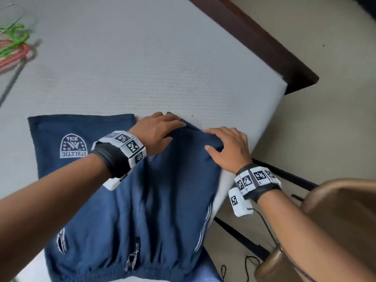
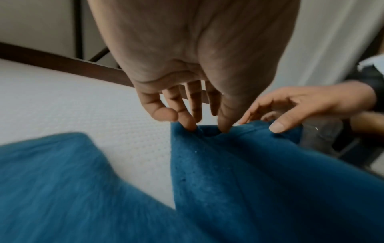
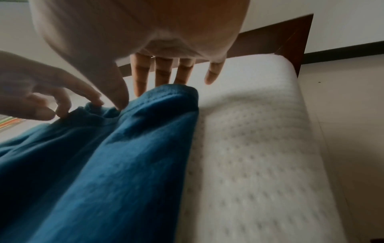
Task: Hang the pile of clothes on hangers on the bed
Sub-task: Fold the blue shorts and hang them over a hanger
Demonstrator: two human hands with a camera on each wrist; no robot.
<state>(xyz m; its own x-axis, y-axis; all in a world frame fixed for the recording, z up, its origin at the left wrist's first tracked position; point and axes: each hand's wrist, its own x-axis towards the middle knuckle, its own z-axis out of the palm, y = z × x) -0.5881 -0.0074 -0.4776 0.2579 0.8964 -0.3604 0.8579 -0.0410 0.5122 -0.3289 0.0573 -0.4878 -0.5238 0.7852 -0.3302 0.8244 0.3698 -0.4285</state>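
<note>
Navy blue shorts [image 1: 122, 210] with a white "ATHLETIC" badge lie flat on the white mattress [image 1: 142, 68], waistband toward me. Both hands work at the far hem of the right leg. My left hand [image 1: 175, 127] pinches that hem between thumb and fingers [image 2: 191, 125]. Beside it my right hand [image 1: 215, 139] holds the same hem, thumb on top and fingers [image 3: 139, 78] behind the raised cloth edge [image 3: 166, 98]. A bunch of green and red hangers [image 1: 14, 43] lies blurred at the mattress's far left.
The mattress corner and dark wooden bed frame [image 1: 264, 43] are to the right, with beige floor beyond. A brown chair [image 1: 335, 220] stands at my right elbow. Light blue cloth [image 1: 203, 269] peeks from under the shorts near the bed edge.
</note>
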